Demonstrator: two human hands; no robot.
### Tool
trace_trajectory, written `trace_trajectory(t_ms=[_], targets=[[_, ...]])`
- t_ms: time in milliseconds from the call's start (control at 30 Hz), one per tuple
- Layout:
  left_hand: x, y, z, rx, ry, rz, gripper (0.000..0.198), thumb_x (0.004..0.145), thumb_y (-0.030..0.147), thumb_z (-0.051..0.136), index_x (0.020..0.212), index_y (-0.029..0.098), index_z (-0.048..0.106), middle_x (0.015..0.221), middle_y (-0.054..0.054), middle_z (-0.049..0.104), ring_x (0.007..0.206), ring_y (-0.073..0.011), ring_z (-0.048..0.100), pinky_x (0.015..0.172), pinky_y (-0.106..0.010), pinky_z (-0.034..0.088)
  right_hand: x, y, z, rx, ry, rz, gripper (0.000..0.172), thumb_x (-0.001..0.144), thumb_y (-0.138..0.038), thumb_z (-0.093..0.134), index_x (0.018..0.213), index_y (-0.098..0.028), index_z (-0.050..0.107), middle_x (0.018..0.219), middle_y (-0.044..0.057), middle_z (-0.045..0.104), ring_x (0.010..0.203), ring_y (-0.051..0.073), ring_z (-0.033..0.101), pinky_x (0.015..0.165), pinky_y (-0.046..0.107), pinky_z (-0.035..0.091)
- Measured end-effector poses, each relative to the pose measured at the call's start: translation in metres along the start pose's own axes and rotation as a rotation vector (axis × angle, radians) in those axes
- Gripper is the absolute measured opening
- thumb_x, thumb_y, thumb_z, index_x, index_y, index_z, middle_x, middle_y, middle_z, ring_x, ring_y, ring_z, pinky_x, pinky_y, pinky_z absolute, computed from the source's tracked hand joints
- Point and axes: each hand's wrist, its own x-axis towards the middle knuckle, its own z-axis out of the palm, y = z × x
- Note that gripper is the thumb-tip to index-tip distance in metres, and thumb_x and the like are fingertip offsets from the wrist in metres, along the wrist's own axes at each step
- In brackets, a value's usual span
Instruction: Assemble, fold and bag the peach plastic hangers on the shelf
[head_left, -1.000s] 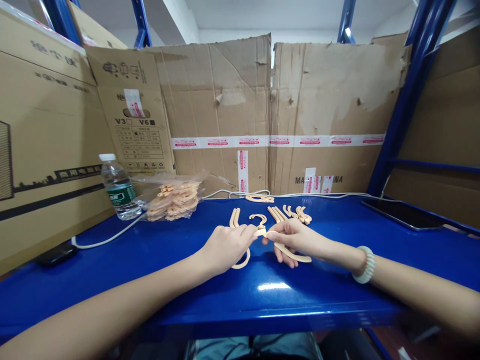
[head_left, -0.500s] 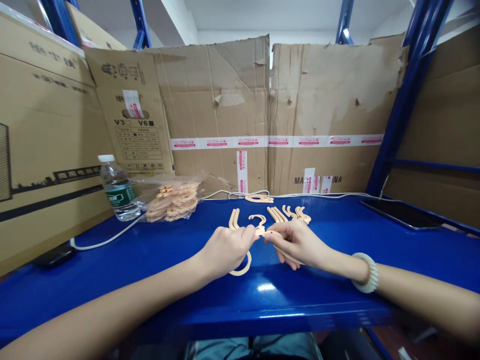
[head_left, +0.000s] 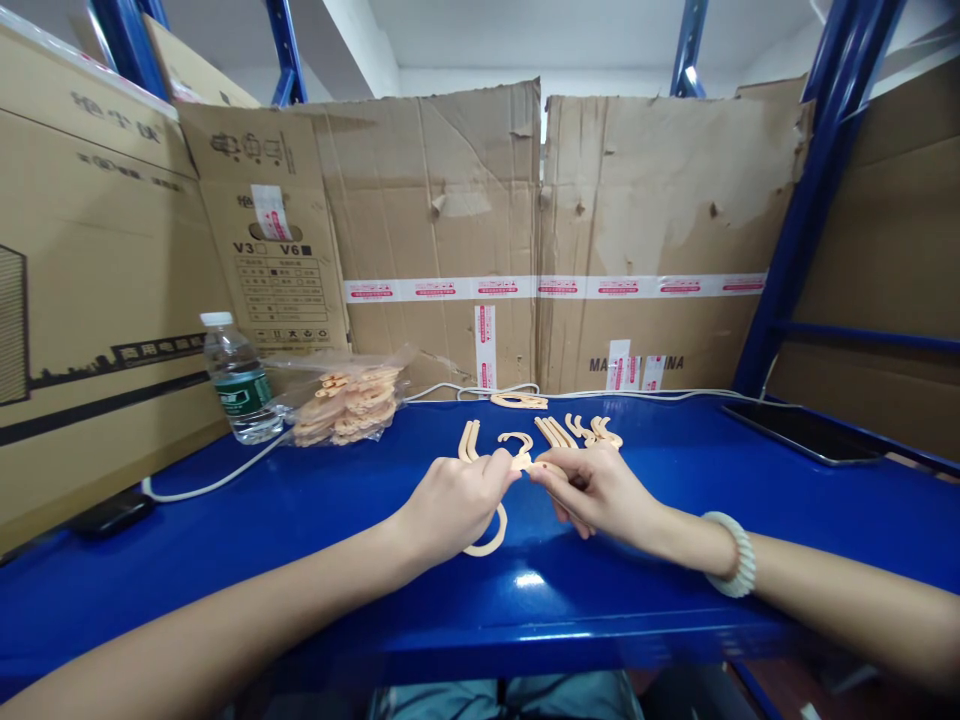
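Observation:
Between my hands is a beige plastic folding hanger (head_left: 523, 462), its hook (head_left: 517, 438) pointing away from me. My left hand (head_left: 459, 500) pinches it near the base of the hook. A curved loop of beige plastic (head_left: 491, 546) sticks out below that hand. In my right hand (head_left: 611, 495), thumb and fingers are closed on a beige hanger arm (head_left: 551, 468) whose end meets the hook's base. The fingers cover the joint, so I cannot tell whether the parts are locked. Just beyond the hands lie loose hanger arms (head_left: 553, 432) and hooks (head_left: 600, 432).
On the blue tabletop (head_left: 360, 600), a plastic bag of beige parts (head_left: 349, 405) and a water bottle (head_left: 240, 385) stand at left. A folded hanger piece (head_left: 517, 400) lies by the white cable at the back. A dark tablet (head_left: 799, 430) is at right. Cardboard panels (head_left: 442, 230) wall the back.
The view has shifted slightly. The right hand's arm piece, earlier visible beneath the palm, is now mostly hidden. Both hands keep their grip in nearly the same place.

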Motion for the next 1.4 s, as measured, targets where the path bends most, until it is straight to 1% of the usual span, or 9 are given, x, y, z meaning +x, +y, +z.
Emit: trace_trajectory(t_ms=[133,200,333,433,533,833,1167,1233,1400], targets=[[0.001,-0.005,0.002,-0.170,-0.018,-0.154,0.036,0.097,0.029,0.026,0.084,0.018,0.057,0.065,-0.007,0.063,0.055,-0.0199,0.060,0.052,-0.026,0.037,0.001,-0.002,-0.001,-0.220,0.043,-0.205,0.035,0.095,-0.038,0.040,0.072,-0.019,0.057,0.052,-0.002,0.054,0.043,0.008,0.045,0.047,0.022,0.035],[0.002,-0.009,0.003,-0.295,0.001,-0.243,0.035,0.097,0.032,0.028,0.083,0.019,0.057,0.068,-0.005,0.063,0.060,-0.0197,0.061,0.058,-0.027,0.040,0.005,-0.001,-0.008,-0.254,0.097,-0.211,0.036,0.095,-0.037,0.041,0.071,-0.018,0.059,0.051,-0.001,0.053,0.044,0.009,0.044,0.048,0.022,0.035],[0.008,-0.020,0.003,-0.555,0.099,-0.399,0.041,0.096,0.041,0.032,0.072,0.019,0.057,0.064,-0.002,0.059,0.064,-0.0178,0.059,0.062,-0.026,0.040,0.017,0.010,-0.044,-0.185,0.266,-0.115,0.036,0.092,-0.043,0.048,0.075,-0.016,0.065,0.065,0.002,0.060,0.057,0.012,0.053,0.052,0.023,0.040],[0.014,-0.027,0.006,-0.845,0.090,-0.609,0.040,0.091,0.048,0.039,0.072,0.017,0.057,0.053,0.003,0.049,0.046,-0.0129,0.048,0.048,-0.023,0.036,0.025,0.033,-0.078,-0.289,0.284,-0.200,0.029,0.087,-0.042,0.056,0.085,-0.018,0.072,0.082,0.006,0.061,0.071,0.016,0.057,0.062,0.027,0.047],[0.018,-0.032,0.008,-1.161,0.025,-0.795,0.031,0.084,0.046,0.050,0.079,0.016,0.056,0.048,0.006,0.046,0.037,-0.0095,0.040,0.040,-0.021,0.033,0.030,0.062,-0.098,-0.466,0.177,-0.256,0.023,0.086,-0.035,0.057,0.089,-0.020,0.074,0.081,0.006,0.060,0.070,0.016,0.057,0.063,0.029,0.047],[0.015,-0.034,-0.002,-1.458,0.024,-0.950,0.015,0.079,0.027,0.058,0.087,0.015,0.059,0.071,-0.004,0.067,0.069,-0.0146,0.064,0.067,-0.025,0.049,0.036,0.113,-0.098,-0.790,-0.181,-0.129,0.031,0.073,-0.002,0.051,0.082,-0.017,0.076,0.086,0.008,0.068,0.074,0.018,0.065,0.066,0.027,0.050],[0.010,-0.030,-0.002,-1.489,-0.060,-0.908,0.017,0.080,0.029,0.062,0.088,0.015,0.057,0.083,-0.010,0.070,0.085,-0.0206,0.065,0.070,-0.029,0.049,0.035,0.102,-0.103,-0.842,-0.280,-0.042,0.038,0.067,0.006,0.047,0.080,-0.016,0.075,0.084,0.008,0.071,0.076,0.018,0.067,0.071,0.026,0.051],[0.011,-0.028,-0.003,-1.497,-0.051,-0.903,0.017,0.080,0.029,0.062,0.087,0.015,0.056,0.082,-0.010,0.070,0.086,-0.0215,0.066,0.069,-0.030,0.049,0.032,0.093,-0.097,-0.829,-0.180,-0.091,0.037,0.070,0.005,0.046,0.082,-0.016,0.073,0.088,0.009,0.070,0.079,0.019,0.067,0.072,0.028,0.051],[0.011,-0.024,-0.006,-1.496,-0.016,-0.855,0.015,0.084,0.028,0.059,0.092,0.016,0.055,0.086,-0.011,0.070,0.087,-0.0213,0.066,0.068,-0.030,0.050,0.018,0.037,-0.056,-0.546,0.148,-0.473,0.027,0.090,-0.014,0.045,0.111,-0.017,0.061,0.099,0.010,0.066,0.092,0.019,0.061,0.080,0.035,0.051]])
